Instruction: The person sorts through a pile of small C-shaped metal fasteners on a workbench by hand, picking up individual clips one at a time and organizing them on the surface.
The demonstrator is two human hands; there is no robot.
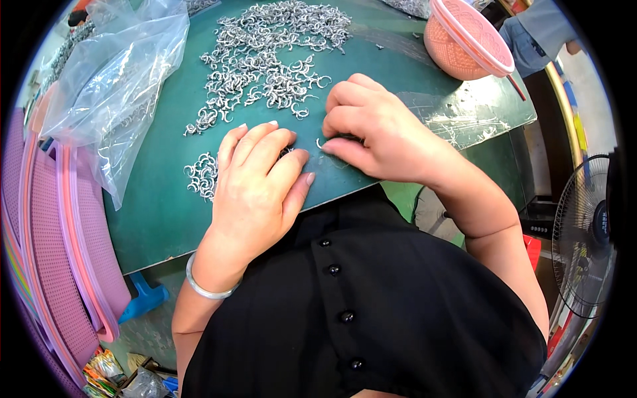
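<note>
My left hand (255,176) lies palm down on the green tabletop, its fingers spread and slightly bent. It partly covers a small group of silvery curved metal pieces (201,176), which show beside its outer edge. More small dark bits show between its fingers; what lies beneath the palm is hidden. Across from it, my right hand (375,126) is curled with thumb and forefinger close together. At their tips is one small curved metal piece (319,143). Farther back spreads a large loose heap of the same curved pieces (265,66).
A clear plastic bag (126,73) lies at the left table edge, above stacked purple and pink baskets (86,245). A pink basket (464,43) stands at the far right corner, near another person (537,36). A fan (587,229) stands at the right.
</note>
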